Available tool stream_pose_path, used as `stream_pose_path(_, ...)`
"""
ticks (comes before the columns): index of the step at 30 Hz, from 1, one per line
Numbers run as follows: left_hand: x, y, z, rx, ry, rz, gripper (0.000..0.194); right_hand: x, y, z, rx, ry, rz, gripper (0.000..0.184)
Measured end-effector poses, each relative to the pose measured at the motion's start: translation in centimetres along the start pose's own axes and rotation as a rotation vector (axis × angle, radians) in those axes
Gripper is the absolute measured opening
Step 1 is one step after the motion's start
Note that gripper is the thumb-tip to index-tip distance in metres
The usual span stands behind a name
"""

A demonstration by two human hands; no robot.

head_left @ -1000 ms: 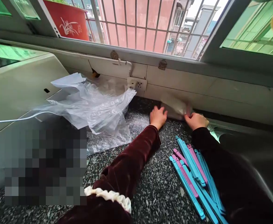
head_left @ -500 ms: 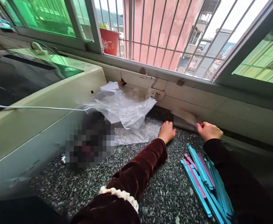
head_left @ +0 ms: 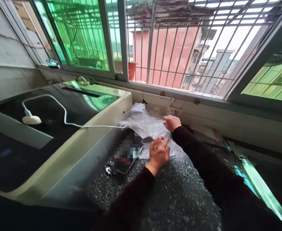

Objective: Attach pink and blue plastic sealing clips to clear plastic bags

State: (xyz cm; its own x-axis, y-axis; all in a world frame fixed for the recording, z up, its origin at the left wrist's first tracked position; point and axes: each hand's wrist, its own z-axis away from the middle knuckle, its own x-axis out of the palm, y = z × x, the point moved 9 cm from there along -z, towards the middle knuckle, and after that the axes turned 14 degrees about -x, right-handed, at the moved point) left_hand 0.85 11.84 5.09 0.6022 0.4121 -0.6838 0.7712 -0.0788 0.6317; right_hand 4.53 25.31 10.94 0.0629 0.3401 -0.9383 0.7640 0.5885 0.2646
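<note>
Crumpled clear plastic bags (head_left: 145, 125) lie on the speckled dark counter against the wall. At their right edge, my right hand (head_left: 172, 123) has its fingers curled in on the plastic; the fingertips are partly hidden. Just in front of the bags is my left hand (head_left: 158, 152), palm down with its fingers spread and slightly blurred, holding nothing. Teal plastic bag clips (head_left: 245, 179) show past my right forearm, which covers most of the pile.
A pixelated dark object (head_left: 126, 157) lies left of my left hand. The pale, glass-topped appliance (head_left: 95, 128) fills the left side, with a white cable (head_left: 102, 126) across it. Another clear bag (head_left: 205, 133) rests along the wall below the barred window.
My right hand has left the clear bag by the wall and moved left to the crumpled bags. My left hand has opened and come nearer. The view has tilted up and shifted left.
</note>
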Motion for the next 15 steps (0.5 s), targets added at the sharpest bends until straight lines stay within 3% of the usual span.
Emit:
stream_pose_path(2, -0.9, -1.8, -0.5, -0.063, 0.054, -0.068, 0.044, 0.5, -1.4, -2.0, -0.010, -0.013, -0.004, 0.025)
stream_pose_path(7, 1.1, -2.5, -0.4, -0.007, -0.070, -0.124, 0.045, 1.0, -2.7, -3.7, -0.013, -0.008, 0.028, 0.024)
stream_pose_path(11, 1.9, -2.2, -0.3, 0.029, -0.106, -0.114, 0.044, -0.7, -2.6, -1.9, -0.038, 0.058, 0.074, 0.031)
stream_pose_path(15, 1.2, -1.5, -0.1, 0.109, 0.015, -0.061, 0.037, -2.9, -2.4, 2.5, -0.084, 0.119, 0.131, 0.032)
